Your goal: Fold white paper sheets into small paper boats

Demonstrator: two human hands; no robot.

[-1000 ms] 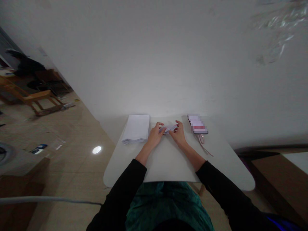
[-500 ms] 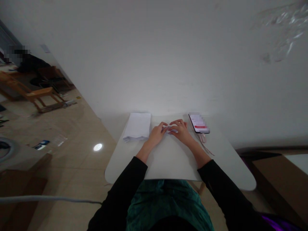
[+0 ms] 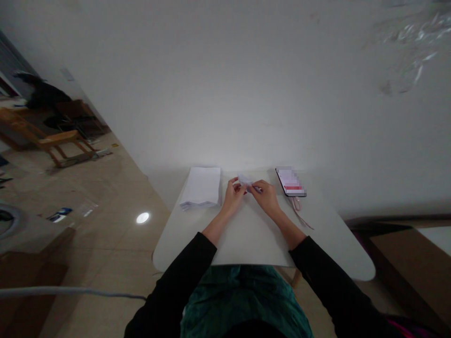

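Together, both hands point(image 3: 232, 196) point(image 3: 267, 197) pinching folded paper point(image 3: 244, 180)

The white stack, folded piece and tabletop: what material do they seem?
The white rectangular stack looks like matte paper; thin sheet edges show at its corner. The small folded white piece between the left hand and right hand looks similar, with sharp creases. The rounded white tabletop seems smooth laminate or paint; I cannot tell which.

Left hand point(image 3: 232, 197), right hand point(image 3: 267, 197) — pinching folded paper point(image 3: 244, 181), paper stack point(image 3: 201, 188) beside
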